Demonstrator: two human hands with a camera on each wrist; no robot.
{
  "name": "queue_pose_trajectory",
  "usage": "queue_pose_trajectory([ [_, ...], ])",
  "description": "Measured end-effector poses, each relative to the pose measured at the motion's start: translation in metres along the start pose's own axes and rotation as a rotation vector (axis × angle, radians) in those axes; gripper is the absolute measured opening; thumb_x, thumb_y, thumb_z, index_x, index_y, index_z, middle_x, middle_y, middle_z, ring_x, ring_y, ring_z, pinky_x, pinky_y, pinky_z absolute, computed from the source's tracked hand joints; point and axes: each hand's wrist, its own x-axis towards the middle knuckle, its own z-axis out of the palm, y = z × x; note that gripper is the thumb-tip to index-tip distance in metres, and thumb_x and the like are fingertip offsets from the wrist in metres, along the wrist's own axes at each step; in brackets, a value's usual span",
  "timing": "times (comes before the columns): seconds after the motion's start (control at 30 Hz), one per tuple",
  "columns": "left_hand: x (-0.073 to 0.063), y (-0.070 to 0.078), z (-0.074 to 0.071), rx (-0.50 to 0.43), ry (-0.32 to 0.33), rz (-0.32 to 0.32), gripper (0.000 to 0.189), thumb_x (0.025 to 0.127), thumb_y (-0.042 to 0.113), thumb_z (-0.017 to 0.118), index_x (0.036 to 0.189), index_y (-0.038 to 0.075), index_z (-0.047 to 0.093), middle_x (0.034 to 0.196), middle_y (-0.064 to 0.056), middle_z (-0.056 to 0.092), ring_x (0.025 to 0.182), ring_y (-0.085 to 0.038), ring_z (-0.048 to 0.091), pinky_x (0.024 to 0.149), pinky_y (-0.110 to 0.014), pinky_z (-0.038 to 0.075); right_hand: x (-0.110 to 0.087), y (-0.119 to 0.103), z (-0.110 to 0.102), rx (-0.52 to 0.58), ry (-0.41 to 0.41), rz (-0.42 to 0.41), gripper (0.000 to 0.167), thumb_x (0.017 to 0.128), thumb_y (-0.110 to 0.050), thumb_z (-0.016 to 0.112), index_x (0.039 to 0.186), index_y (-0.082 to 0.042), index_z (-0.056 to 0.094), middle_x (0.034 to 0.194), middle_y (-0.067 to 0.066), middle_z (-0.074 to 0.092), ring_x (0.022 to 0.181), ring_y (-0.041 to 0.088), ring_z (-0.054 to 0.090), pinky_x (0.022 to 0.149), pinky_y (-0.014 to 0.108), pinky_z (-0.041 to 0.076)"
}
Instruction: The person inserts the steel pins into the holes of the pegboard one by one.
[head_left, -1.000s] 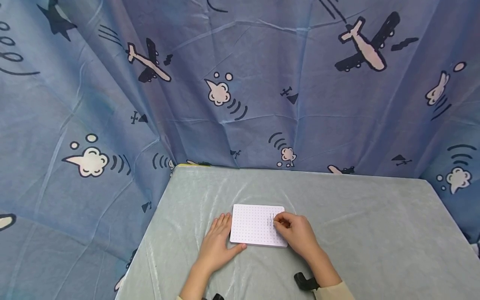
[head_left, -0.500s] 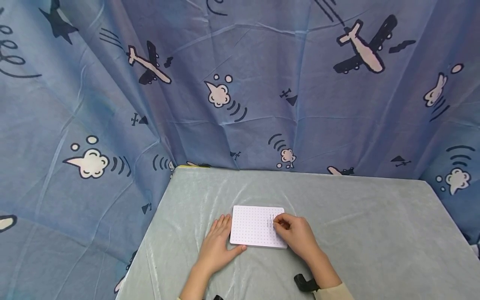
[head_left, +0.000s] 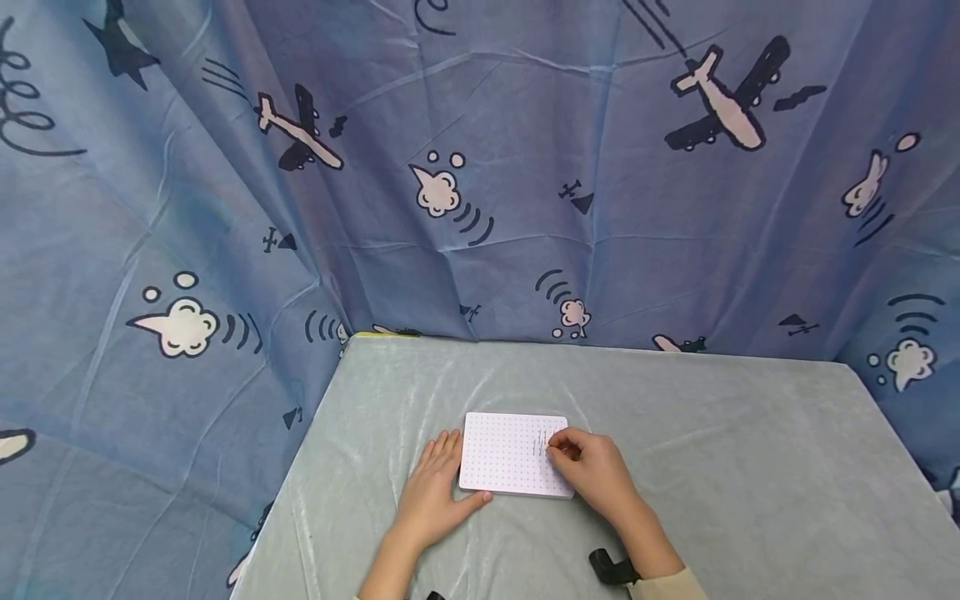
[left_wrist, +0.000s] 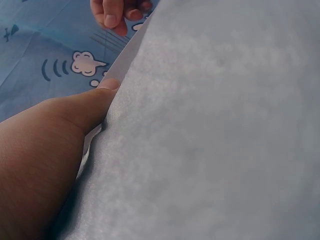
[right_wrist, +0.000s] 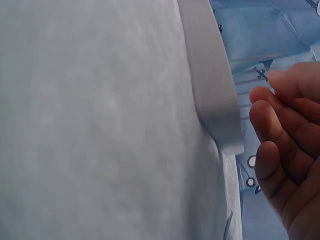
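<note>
A white board (head_left: 498, 454) with a grid of small dots sits on the cloth-covered table. Several thin dark pins (head_left: 540, 443) show in its right part. My left hand (head_left: 432, 492) lies flat at the board's left side, fingers straight, thumb along the front edge; the left wrist view shows the thumb (left_wrist: 97, 102) at that edge. Over the right part, my right hand (head_left: 594, 468) pinches with thumb and forefinger right at the pins; its fingers mostly hide the pinched spot. In the right wrist view its fingers (right_wrist: 265, 120) curl above the board's side.
A pale grey-green cloth (head_left: 735, 467) covers the table. Blue curtains (head_left: 480, 167) printed with airplanes and clouds hang behind it and along the left. A black wrist mount (head_left: 611, 568) sticks out beside the right sleeve (head_left: 667, 585).
The head view has shifted slightly, so the scene sits a little lower. Both hands stay in place on and beside the board.
</note>
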Motion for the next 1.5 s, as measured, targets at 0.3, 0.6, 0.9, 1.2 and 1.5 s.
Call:
queue_pose_trajectory([
  [0.3,0.000,0.001,-0.001,-0.003,0.008,0.003,0.110,0.091,0.074,0.074,0.166,0.001,0.042,0.172,-0.016,0.040,0.164,-0.028,0.028,0.138,-0.041,0.016,-0.001,0.009,-0.011,-0.024,0.030,0.029,0.011,0.091,-0.003,0.083,0.092,-0.013,0.079,0.078,-0.007,0.069,0.071,0.011,0.061,0.063,0.024,0.053],
  [0.6,-0.001,0.000,0.000,-0.011,0.013,0.005,0.111,0.091,0.076,0.073,0.166,-0.001,0.043,0.172,-0.016,0.040,0.164,-0.028,0.028,0.138,-0.041,0.017,-0.003,0.020,-0.020,-0.061,0.056,0.064,0.008,0.093,-0.007,0.084,0.099,-0.010,0.080,0.081,-0.005,0.071,0.073,0.012,0.062,0.065,0.026,0.053],
  [0.9,-0.001,-0.001,0.000,0.002,0.014,0.005,0.110,0.091,0.074,0.074,0.166,0.000,0.043,0.172,-0.015,0.041,0.164,-0.027,0.029,0.138,-0.040,0.016,-0.003,0.033,-0.031,-0.095,0.086,0.077,0.012,0.094,-0.009,0.084,0.105,-0.006,0.080,0.085,-0.002,0.074,0.073,0.012,0.062,0.065,0.026,0.053],
  [1.2,0.000,0.000,-0.002,-0.008,-0.005,-0.004,0.111,0.091,0.076,0.072,0.167,0.001,0.042,0.174,-0.014,0.038,0.165,-0.026,0.026,0.138,-0.038,0.013,-0.006,0.047,-0.039,-0.131,0.087,0.124,0.014,0.095,-0.011,0.083,0.108,-0.005,0.079,0.090,0.002,0.076,0.077,0.015,0.064,0.066,0.028,0.054],
  [1.5,0.000,0.000,0.000,0.000,0.005,0.002,0.111,0.091,0.077,0.071,0.167,0.001,0.042,0.173,-0.014,0.040,0.165,-0.026,0.027,0.138,-0.040,0.015,-0.006,0.052,-0.045,-0.172,0.074,0.160,0.016,0.095,-0.014,0.082,0.107,-0.005,0.079,0.089,0.001,0.075,0.078,0.016,0.065,0.069,0.033,0.055],
])
